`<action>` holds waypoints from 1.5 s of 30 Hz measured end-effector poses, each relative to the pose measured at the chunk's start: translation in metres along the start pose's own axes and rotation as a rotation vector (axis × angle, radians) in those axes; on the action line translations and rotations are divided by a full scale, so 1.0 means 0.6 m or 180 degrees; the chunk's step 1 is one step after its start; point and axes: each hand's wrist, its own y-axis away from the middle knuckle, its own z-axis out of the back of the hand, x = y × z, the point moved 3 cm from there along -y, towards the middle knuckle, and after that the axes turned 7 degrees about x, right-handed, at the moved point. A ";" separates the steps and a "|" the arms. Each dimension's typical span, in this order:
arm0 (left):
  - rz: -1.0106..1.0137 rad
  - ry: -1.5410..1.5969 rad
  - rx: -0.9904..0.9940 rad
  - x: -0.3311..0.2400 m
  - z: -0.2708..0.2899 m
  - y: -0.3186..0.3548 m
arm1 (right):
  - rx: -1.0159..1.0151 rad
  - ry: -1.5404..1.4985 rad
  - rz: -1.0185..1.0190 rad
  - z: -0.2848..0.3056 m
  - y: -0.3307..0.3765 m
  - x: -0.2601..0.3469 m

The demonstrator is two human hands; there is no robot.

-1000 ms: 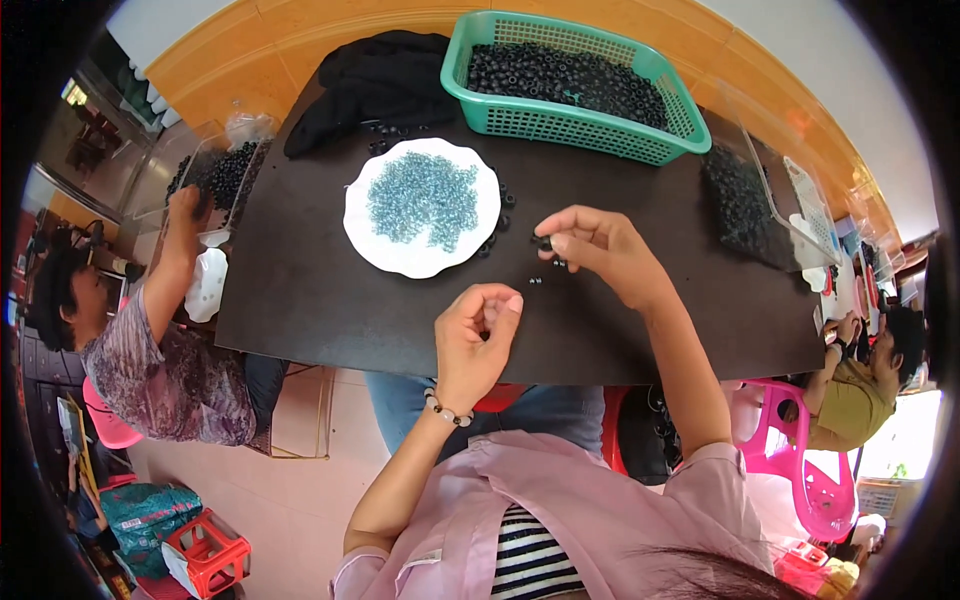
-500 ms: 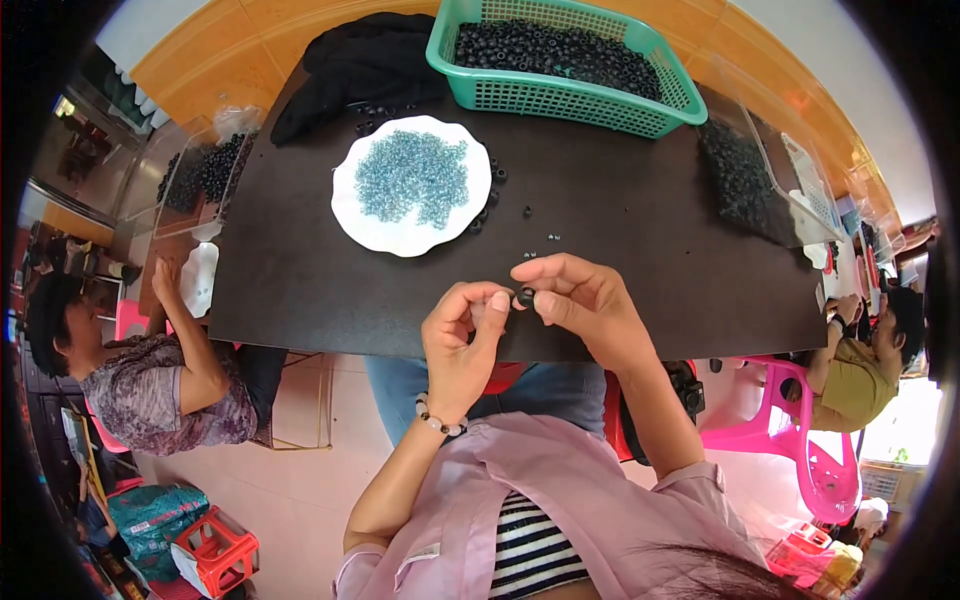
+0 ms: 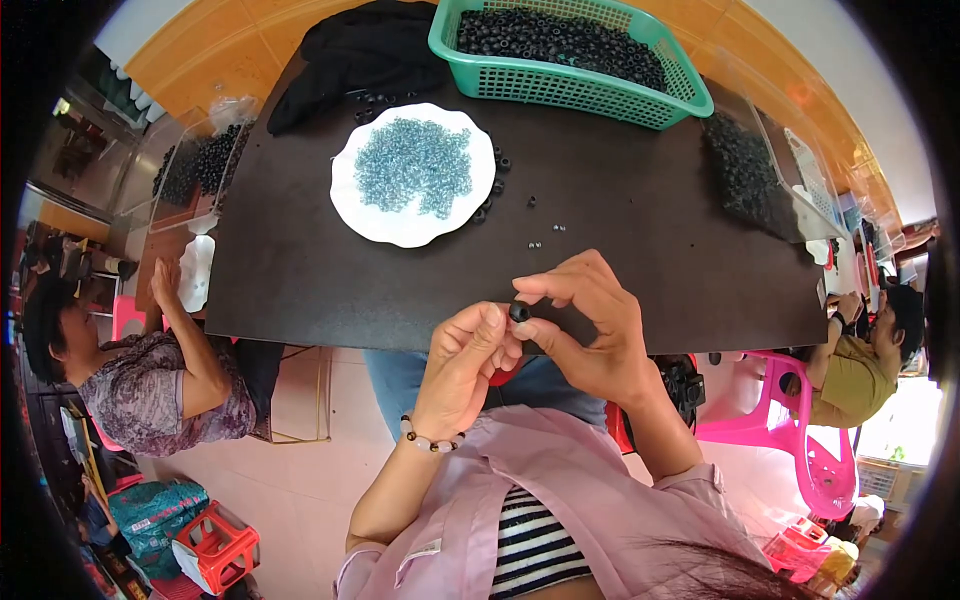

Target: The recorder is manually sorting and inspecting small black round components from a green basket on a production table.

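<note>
I see small black bead (image 3: 519, 311) pinched between left hand (image 3: 462, 362) and right hand (image 3: 590, 325) fingers, above worktop (image 3: 640, 250) edge. I judge it light, hard, smooth, slippery; grip by sides, fingertips only.

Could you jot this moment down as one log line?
left hand: touching bead | right hand: pinching small black bead | white plate: blue beads

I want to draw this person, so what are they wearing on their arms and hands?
The left hand has a beaded bracelet of pale and dark round beads on the wrist. The right hand wears nothing; no gloves or rings show. Both forearms are bare, and the pink sleeves of a loose top over a black and white striped shirt begin near the elbows.
</note>
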 end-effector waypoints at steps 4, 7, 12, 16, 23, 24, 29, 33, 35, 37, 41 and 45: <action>-0.0001 0.0158 0.0009 0.003 -0.003 0.007 | 0.0181 -0.0332 0.0069 -0.004 0.006 -0.009; 0.0118 0.0339 0.0136 0.006 -0.008 0.009 | 0.0152 -0.0796 -0.0120 -0.013 0.018 -0.019; 0.0257 0.0590 0.0243 0.009 -0.013 0.009 | 0.0133 -0.1562 -0.0502 -0.032 0.036 -0.031; 0.0346 0.0854 0.0218 0.016 -0.009 0.013 | 0.0122 -0.2163 -0.0771 -0.043 0.041 -0.032; 0.0414 0.0996 0.0480 0.020 -0.003 0.014 | 0.0205 -0.2425 -0.0922 -0.050 0.047 -0.036; 0.0445 0.0932 0.0439 0.020 -0.001 0.014 | 0.0213 -0.2346 -0.0897 -0.050 0.048 -0.036; 0.0451 0.0881 0.0276 0.019 0.003 0.021 | 0.0253 -0.1613 -0.0681 -0.046 0.047 -0.038; 0.0543 0.0962 0.0206 0.023 0.015 0.021 | 0.0155 -0.0931 -0.0332 -0.034 0.034 -0.027; 0.0536 0.0853 0.0223 0.024 0.020 0.019 | 0.0220 -0.0713 -0.0197 -0.023 0.026 -0.025; 0.0540 0.0747 0.0248 0.023 0.019 0.011 | 0.0451 -0.0473 -0.0160 -0.006 0.020 -0.028; 0.0488 0.0614 0.0070 0.009 0.019 0.020 | 0.0223 0.0085 -0.0437 0.033 -0.013 -0.054; 0.0459 0.0825 0.0018 0.002 0.023 0.021 | 0.0166 0.1180 -0.0392 0.049 -0.055 -0.101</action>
